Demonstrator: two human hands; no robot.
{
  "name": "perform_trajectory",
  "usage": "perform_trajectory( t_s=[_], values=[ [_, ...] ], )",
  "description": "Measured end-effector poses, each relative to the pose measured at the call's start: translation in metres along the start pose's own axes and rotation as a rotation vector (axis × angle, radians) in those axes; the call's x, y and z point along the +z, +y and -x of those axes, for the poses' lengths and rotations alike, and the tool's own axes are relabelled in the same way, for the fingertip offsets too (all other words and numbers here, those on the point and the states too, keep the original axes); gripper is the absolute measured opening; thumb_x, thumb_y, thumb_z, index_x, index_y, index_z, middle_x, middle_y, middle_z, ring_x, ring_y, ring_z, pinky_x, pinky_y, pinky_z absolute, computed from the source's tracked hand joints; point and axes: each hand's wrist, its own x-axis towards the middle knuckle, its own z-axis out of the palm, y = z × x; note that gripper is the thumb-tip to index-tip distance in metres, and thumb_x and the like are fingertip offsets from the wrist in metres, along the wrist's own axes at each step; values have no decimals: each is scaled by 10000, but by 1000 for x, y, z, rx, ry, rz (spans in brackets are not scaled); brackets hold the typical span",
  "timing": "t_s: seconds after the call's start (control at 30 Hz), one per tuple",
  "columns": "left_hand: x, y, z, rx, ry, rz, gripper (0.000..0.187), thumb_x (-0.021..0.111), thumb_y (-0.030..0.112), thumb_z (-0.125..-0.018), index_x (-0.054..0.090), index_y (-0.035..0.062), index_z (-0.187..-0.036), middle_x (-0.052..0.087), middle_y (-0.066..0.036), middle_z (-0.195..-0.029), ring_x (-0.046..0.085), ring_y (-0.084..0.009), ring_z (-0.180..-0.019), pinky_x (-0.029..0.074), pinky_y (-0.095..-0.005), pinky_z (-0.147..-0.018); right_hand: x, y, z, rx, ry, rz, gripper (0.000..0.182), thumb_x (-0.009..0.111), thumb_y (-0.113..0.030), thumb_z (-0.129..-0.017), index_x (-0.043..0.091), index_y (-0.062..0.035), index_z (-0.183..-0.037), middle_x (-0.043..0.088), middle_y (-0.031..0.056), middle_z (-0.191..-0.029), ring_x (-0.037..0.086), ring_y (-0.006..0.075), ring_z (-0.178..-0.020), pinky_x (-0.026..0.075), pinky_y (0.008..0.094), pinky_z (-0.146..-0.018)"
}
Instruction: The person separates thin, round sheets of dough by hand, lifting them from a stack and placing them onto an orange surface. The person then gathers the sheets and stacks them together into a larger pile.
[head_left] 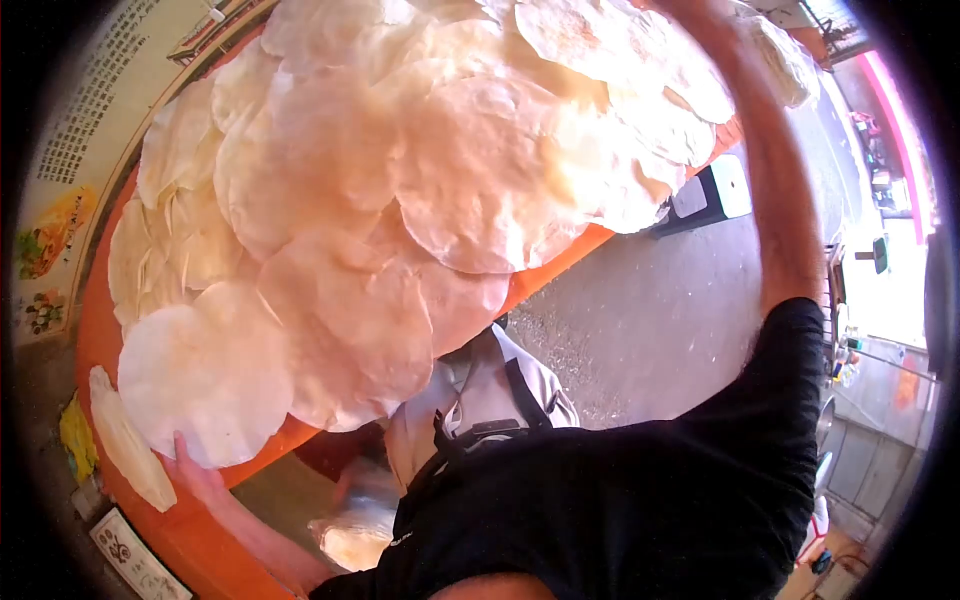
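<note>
Near-left sheet (205, 375): thin round disc at the near left end of the pile (310, 150), on the orange table (560, 262).
Sheet axis: lies flat, broad face up; roughly round, so neither direction dominates.
Left hand (203, 485): at the sheet's near edge, one finger over the rim; can't tell if it pinches or just rests.
Right hand: out of frame; right arm (785, 190) runs far along the right side. Grip can't be told.
Pile layout: overlapping round sheets crowd the near-left one on its far and right sides.
Narrow pale piece (130, 440): just left of the sheet, long axis far left to near right.
Yellow item (78, 440): left, beyond the table edge.
Black-and-white box (712, 195): right of the table, over grey floor (650, 330).
Sheet look: off-white, faint pink cast, slightly uneven rim.
</note>
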Motion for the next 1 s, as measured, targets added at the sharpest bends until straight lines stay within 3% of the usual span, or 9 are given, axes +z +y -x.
perform_trajectory(
  t_s=[0.03, 0.1, 0.17, 0.2, 0.23, 0.27, 0.4, 0.73, 1.0],
  values=[
    [11, 9, 9, 9, 20, -26, 617, 524, 35, -917, 268, 31, -1479, 385, -173, -1448, 444, -340, -1274, 381, -443, -1064, -3, -34, 32, 162, 353, -353, 161, 571, -74, -832, 703, -64, -923, 668, 165, -790, 669, 295, -743, 521, 406, -672],
    [20, 23, 17, -3, 29, -90, 597, 531, 45, -918, 296, 28, -1467, 403, -172, -1434, 463, -329, -1256, 399, -430, -1049, 108, -46, 70, -210, 30, 22, 376, 594, -155, -818, 618, -26, -1170, 639, 48, -790, 612, 155, -693, 487, 332, -522],
    [25, 36, 18, -19, 13, -143, 576, 554, 66, -914, 335, 18, -1446, 431, -172, -1411, 483, -312, -1237, 418, -418, -1029, 168, -88, 132, -202, -59, -383, 379, 564, -154, -799, 630, -87, -1166, 671, 138, -954, 647, 309, -898, 520, 424, -746],
    [29, 43, 19, -13, 7, -158, 566, 566, 76, -912, 356, 12, -1433, 446, -171, -1398, 492, -304, -1227, 427, -412, -1018, 100, -125, 143, 67, -514, -560, 361, 567, -158, -811, 633, -113, -1163, 667, 151, -982, 645, 319, -921, 517, 424, -788],
    [41, 51, 23, 15, 9, -149, 554, 580, 87, -908, 380, 2, -1418, 464, -170, -1382, 501, -294, -1216, 435, -405, -1006, 131, -147, 186, -35, -375, -662, 317, 581, -179, -827, 649, -109, -1129, 664, 159, -966, 645, 316, -896, 517, 430, -782],
    [54, 58, 27, 40, 14, -133, 542, 594, 98, -905, 404, -7, -1402, 482, -169, -1365, 510, -285, -1205, 444, -398, -993, 146, -171, 219, -95, -493, -588, 293, 618, -177, -817, 658, -107, -1099, 661, 153, -958, 642, 321, -884, 518, 432, -775],
    [99, 82, 21, 147, -221, -93, 526, 628, 119, -892, 445, -40, -1360, 522, -163, -1321, 540, -263, -1156, 445, -368, -973, 53, -209, 295, 94, -375, -1003, 253, 684, -139, -772, 675, -65, -1014, 659, 147, -944, 634, 341, -871, 523, 432, -721],
    [315, 171, 39, 327, -606, 135, 506, 618, 130, -907, 456, -25, -1361, 535, -157, -1325, 537, -257, -1181, 438, -383, -999, 69, -133, 324, 387, -296, -1188, 176, 697, -77, -744, 701, -40, -915, 668, 162, -865, 647, 344, -766, 517, 401, -668],
    [516, 212, 66, -10, -1003, 747, 373, 561, 100, -922, 539, -65, -1256, 615, -165, -1227, 603, -285, -1119, 463, -404, -1010, 139, -14, 292, 415, -301, -1157, 136, 712, -85, -768, 710, -39, -896, 677, 147, -788, 667, 272, -688, 522, 357, -616]
  ],
)
